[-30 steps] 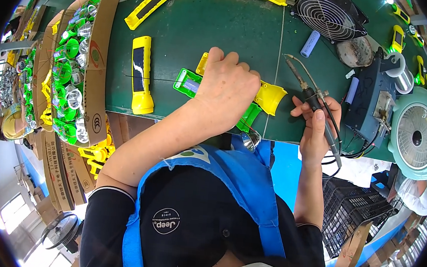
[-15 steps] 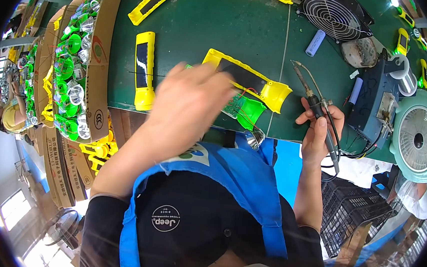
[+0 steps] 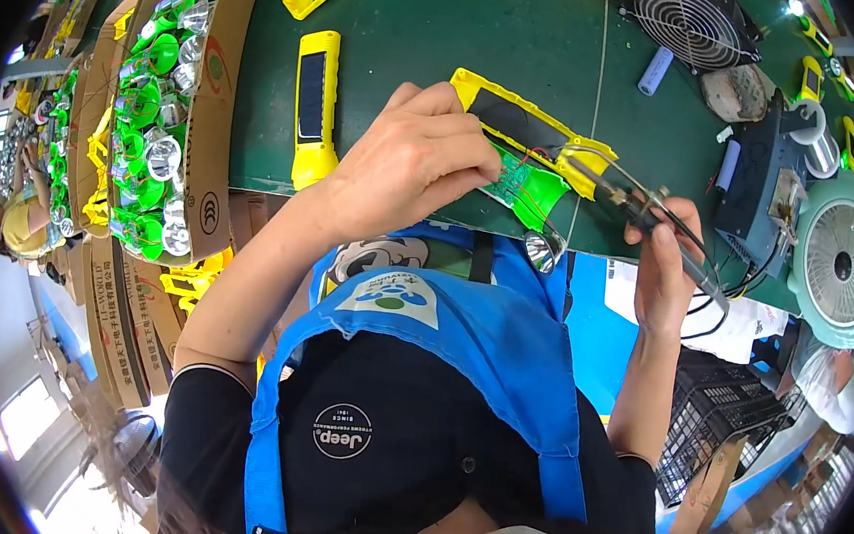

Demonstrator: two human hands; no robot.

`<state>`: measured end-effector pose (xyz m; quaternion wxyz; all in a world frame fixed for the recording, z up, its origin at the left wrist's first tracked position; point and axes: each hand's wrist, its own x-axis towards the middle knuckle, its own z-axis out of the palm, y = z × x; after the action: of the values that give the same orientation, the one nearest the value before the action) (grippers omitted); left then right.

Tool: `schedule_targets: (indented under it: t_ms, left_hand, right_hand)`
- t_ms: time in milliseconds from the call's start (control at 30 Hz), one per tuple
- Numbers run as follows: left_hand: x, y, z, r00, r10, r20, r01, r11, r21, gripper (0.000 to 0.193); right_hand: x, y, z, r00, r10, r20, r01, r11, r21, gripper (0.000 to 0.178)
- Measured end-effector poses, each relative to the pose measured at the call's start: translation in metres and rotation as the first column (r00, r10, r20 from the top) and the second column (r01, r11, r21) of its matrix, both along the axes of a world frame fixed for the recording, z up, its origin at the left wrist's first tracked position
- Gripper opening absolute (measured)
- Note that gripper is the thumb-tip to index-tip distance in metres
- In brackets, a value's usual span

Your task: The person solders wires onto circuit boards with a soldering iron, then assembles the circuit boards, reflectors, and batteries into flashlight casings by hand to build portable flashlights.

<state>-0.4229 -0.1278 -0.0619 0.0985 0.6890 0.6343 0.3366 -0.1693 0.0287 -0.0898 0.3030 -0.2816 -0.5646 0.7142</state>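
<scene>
My left hand (image 3: 420,161) is pinched closed at the left end of a green circuit board (image 3: 506,180); what the fingertips hold is hidden. Joined to the board are a bright green plastic holder (image 3: 541,200) and, by thin red wires, a silver reflector cup (image 3: 544,252) at the table's near edge. Just behind lies a yellow flashlight housing (image 3: 590,159) with a dark panel (image 3: 526,122). My right hand (image 3: 668,261) grips a soldering iron (image 3: 621,195), its front end reaching left over the housing's right end. A thin tube or wire runs along the iron.
At left stands a cardboard box (image 3: 221,100) of green holders and reflectors. Another yellow housing (image 3: 316,108) lies nearby. Toward the right are a blue battery cell (image 3: 654,71), a black fan (image 3: 689,27), a blue soldering station (image 3: 763,183) and a green fan (image 3: 842,262).
My right hand has swung the soldering iron left and down, toward the circuit board. My left hand's fingers have settled at the board's left end. The whole view has shifted slightly.
</scene>
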Motion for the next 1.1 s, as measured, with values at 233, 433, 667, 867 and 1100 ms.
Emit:
schedule_targets:
  t_ms: [233, 433, 667, 867, 1100]
  left_hand:
    - [0.009, 0.008, -0.004, 0.981, 0.032, -0.191, -0.049, 0.995, -0.084, 0.009]
    - [0.007, 0.011, -0.003, 0.969, 0.019, -0.246, -0.049, 0.992, -0.116, 0.009]
    - [0.004, 0.014, -0.004, 0.978, 0.007, -0.208, -0.038, 0.989, -0.145, 0.015]
    - [0.003, 0.014, -0.006, 0.977, 0.000, -0.212, -0.031, 0.989, -0.146, 0.015]
    - [0.003, 0.012, -0.007, 0.971, 0.026, -0.236, -0.058, 0.990, -0.131, 0.015]
  right_hand:
    - [-0.016, 0.012, 0.002, 0.975, 0.157, 0.158, -0.158, 0.987, -0.005, 0.018]
    - [-0.023, 0.015, 0.008, 0.942, 0.198, 0.272, -0.213, 0.977, 0.027, 0.028]
    - [-0.021, 0.019, 0.007, 0.938, 0.265, 0.224, -0.279, 0.960, 0.035, 0.017]
    - [-0.021, 0.015, 0.006, 0.938, 0.248, 0.242, -0.257, 0.967, 0.005, 0.019]
    - [-0.025, 0.013, 0.003, 0.929, 0.227, 0.293, -0.261, 0.962, 0.081, 0.029]
